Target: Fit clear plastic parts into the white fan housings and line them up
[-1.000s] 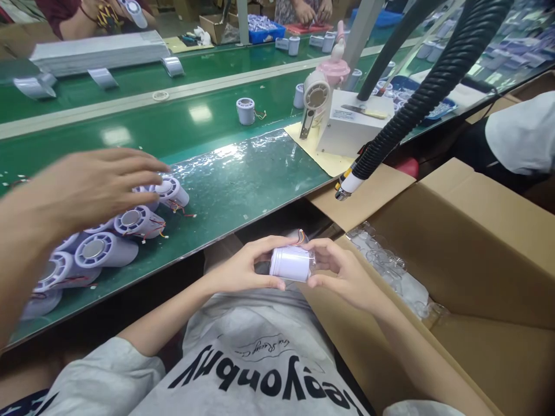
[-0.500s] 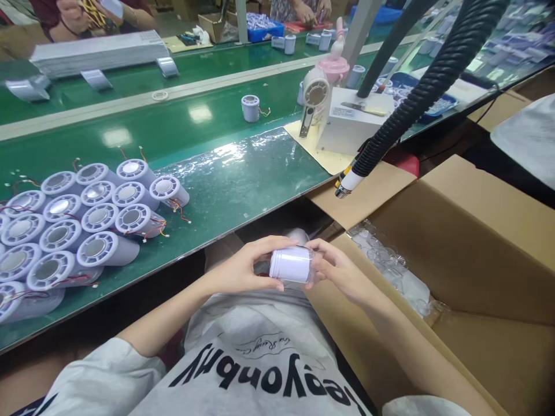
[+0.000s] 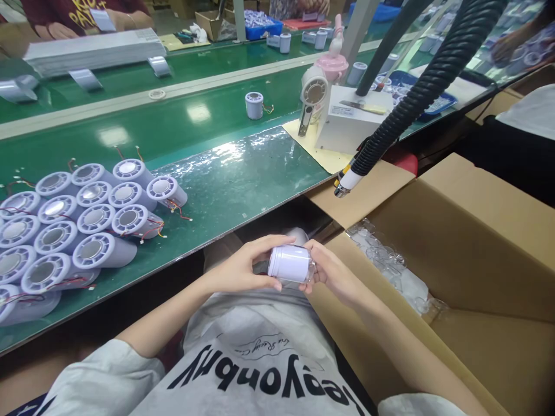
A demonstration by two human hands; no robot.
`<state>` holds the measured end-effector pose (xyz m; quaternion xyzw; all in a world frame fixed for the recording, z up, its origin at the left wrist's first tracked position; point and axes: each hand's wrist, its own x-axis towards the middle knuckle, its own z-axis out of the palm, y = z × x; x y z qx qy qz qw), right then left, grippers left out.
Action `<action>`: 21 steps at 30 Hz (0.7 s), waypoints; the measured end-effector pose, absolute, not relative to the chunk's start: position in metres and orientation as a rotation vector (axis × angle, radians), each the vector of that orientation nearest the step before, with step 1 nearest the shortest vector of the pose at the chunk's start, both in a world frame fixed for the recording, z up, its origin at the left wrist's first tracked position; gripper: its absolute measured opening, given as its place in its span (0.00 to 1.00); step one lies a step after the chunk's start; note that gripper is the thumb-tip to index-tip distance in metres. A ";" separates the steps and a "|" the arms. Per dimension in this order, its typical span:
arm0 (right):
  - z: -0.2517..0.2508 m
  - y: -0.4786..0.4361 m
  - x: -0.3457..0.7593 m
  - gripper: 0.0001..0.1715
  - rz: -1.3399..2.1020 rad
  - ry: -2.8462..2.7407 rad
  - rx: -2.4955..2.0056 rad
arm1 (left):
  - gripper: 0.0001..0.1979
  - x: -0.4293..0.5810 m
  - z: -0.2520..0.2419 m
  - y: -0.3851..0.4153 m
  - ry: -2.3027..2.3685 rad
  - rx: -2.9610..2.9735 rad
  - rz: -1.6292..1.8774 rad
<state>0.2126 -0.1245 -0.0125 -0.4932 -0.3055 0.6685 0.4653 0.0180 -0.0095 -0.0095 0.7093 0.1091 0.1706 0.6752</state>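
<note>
In front of my lap lies a lavender cylindrical fan housing (image 3: 288,263), tilted on its side between both hands. My left hand (image 3: 247,267) grips its left end, with the thumb below and fingers above. At the right end is a clear plastic cover (image 3: 311,268), and the fingers of my right hand (image 3: 332,268) are closed around it. The housing's end faces are mostly hidden by my hands. Left on the bench stand several similar lavender housings (image 3: 93,216) in rows, with thin coloured wires showing.
An open cardboard box (image 3: 485,242) at my right holds clear plastic parts (image 3: 390,260). Above it hangs a black corrugated hose (image 3: 407,98). A single wired housing (image 3: 254,106) stands on the green conveyor (image 3: 208,81). Beyond a white box-shaped device (image 3: 353,118), other people work.
The fingers of my right hand have shifted slightly on the clear cover. The lone housing on the conveyor has moved a little to the right. A co-worker's arm has appeared at top right.
</note>
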 end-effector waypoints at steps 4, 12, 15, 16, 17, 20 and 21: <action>-0.033 -0.119 0.219 0.29 1.521 -0.646 -1.120 | 0.39 0.042 -0.021 0.003 0.248 1.297 0.346; -0.083 -0.094 0.257 0.34 1.092 -0.406 -1.014 | 0.30 0.152 -0.053 0.037 0.308 0.945 0.380; -0.090 -0.085 0.267 0.34 1.029 -0.383 -0.985 | 0.27 0.173 -0.053 0.046 0.291 0.980 0.360; -0.091 -0.083 0.269 0.34 1.023 -0.381 -0.978 | 0.27 0.176 -0.052 0.048 0.289 0.994 0.353; -0.091 -0.080 0.271 0.34 1.022 -0.382 -0.972 | 0.27 0.177 -0.050 0.051 0.289 1.009 0.345; -0.088 -0.075 0.272 0.36 1.035 -0.392 -0.970 | 0.29 0.172 -0.044 0.057 0.294 1.054 0.331; -0.087 -0.074 0.271 0.36 1.040 -0.396 -0.976 | 0.29 0.168 -0.042 0.059 0.299 1.067 0.333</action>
